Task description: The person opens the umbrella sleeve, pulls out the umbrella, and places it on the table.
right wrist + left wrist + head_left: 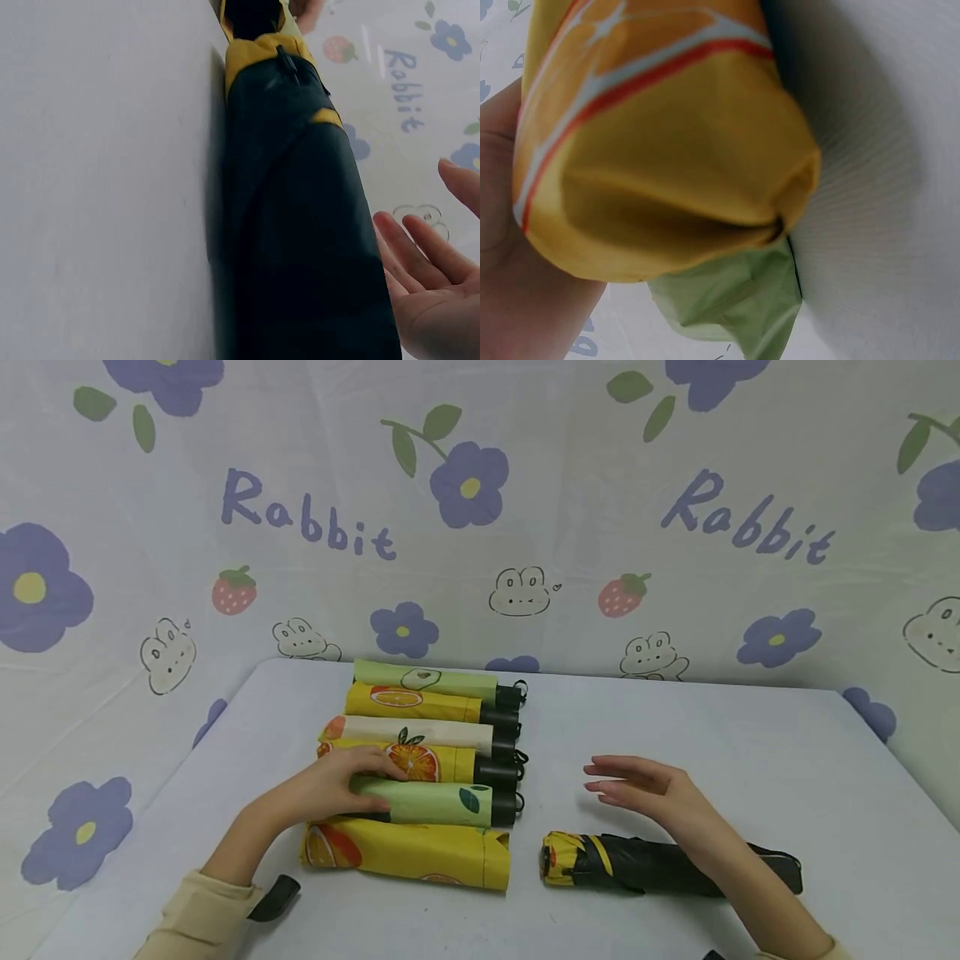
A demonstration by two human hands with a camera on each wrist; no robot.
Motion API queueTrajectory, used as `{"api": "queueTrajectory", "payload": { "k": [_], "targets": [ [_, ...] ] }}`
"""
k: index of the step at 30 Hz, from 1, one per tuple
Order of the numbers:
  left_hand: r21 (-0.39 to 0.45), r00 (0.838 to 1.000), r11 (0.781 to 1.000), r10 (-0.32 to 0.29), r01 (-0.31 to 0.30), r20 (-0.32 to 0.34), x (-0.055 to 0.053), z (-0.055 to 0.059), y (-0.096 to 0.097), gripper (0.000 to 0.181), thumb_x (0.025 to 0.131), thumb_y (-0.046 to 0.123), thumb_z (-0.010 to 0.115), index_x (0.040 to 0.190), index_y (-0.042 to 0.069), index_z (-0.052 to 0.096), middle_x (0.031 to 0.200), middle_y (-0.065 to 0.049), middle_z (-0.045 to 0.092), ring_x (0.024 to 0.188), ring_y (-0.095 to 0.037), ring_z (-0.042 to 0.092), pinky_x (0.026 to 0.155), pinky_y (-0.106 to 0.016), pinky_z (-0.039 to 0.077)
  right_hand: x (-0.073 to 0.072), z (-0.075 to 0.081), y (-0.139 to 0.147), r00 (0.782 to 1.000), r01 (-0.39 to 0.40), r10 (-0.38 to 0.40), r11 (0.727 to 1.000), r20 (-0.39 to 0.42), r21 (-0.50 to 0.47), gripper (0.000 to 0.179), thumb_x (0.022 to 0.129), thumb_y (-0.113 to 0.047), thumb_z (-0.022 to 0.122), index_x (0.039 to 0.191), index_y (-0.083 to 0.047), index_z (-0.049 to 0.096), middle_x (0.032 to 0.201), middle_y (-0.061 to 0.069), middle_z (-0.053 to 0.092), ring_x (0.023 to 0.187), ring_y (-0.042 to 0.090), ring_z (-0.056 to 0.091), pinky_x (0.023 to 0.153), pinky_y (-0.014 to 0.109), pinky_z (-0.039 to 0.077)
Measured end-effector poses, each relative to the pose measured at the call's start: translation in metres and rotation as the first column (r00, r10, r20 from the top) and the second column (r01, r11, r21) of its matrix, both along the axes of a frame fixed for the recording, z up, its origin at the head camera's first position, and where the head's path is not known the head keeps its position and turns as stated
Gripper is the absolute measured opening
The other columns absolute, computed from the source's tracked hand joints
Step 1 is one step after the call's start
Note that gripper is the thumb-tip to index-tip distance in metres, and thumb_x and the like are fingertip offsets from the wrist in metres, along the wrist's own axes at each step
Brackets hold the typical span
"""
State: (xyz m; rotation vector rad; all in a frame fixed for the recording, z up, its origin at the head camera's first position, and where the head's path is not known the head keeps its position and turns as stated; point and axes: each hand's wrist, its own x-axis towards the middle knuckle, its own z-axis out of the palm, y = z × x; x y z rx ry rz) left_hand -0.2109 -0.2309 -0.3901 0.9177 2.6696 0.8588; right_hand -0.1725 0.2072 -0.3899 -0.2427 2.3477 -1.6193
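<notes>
My left hand (356,781) grips a light green umbrella (435,802) in its printed sleeve, thumb on the near side and fingers across the far side. Just in front of it lies a yellow sleeve (420,856) with an orange print; its closed end (682,165) fills much of the left wrist view. My right hand (660,797) is raised, fingers extended and apart, holding nothing. Below and beside it, a folded black umbrella (645,864) with yellow trim lies bare on the table. The right wrist view shows this black umbrella (300,210) beside the fingers.
Behind the green umbrella, several sleeved umbrellas lie in a row: yellow with an orange slice (450,764), cream (450,732), yellow (442,703) and green (468,683). Their black handles point right. A printed cloth (562,510) hangs behind the white table (675,727).
</notes>
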Motion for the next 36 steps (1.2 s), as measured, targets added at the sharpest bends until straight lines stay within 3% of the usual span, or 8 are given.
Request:
{"api": "queueTrajectory", "payload": {
  "k": [16, 25, 36],
  "targets": [
    [-0.016, 0.999, 1.000, -0.009, 0.008, -0.036, 0.001, 0.001, 0.000, 0.031, 0.086, 0.032, 0.074, 0.116, 0.032, 0.067, 0.116, 0.012, 0.065, 0.109, -0.011, 0.058, 0.099, -0.040, 0.049, -0.006, -0.005, -0.042, 0.995, -0.057, 0.060, 0.997, 0.082, -0.046, 0.056, 0.087, -0.035, 0.072, 0.137, -0.015, 0.056, 0.135, 0.003, 0.062, 0.120, 0.017, 0.063, 0.108, 0.044, 0.046],
    [-0.027, 0.999, 0.999, -0.022, 0.021, -0.049, 0.001, 0.001, 0.002, 0.029, 0.086, 0.031, 0.074, 0.114, 0.032, 0.067, 0.115, 0.013, 0.065, 0.108, -0.011, 0.059, 0.098, -0.039, 0.050, -0.009, -0.007, -0.061, 0.988, -0.151, 0.151, 0.988, 0.019, -0.031, 0.053, 0.089, -0.035, 0.070, 0.133, -0.009, 0.059, 0.132, 0.010, 0.064, 0.123, 0.023, 0.061, 0.102, 0.037, 0.051],
    [-0.018, 0.998, 0.999, -0.040, 0.039, -0.045, 0.000, 0.003, 0.003, 0.031, 0.083, 0.028, 0.077, 0.111, 0.031, 0.065, 0.110, 0.015, 0.066, 0.104, -0.007, 0.059, 0.094, -0.033, 0.052, -0.014, -0.009, -0.076, 0.985, -0.175, 0.174, 0.984, 0.016, 0.028, 0.045, 0.091, -0.031, 0.068, 0.130, -0.011, 0.061, 0.131, 0.009, 0.065, 0.124, 0.027, 0.059, 0.099, 0.039, 0.053]
  ]
}}
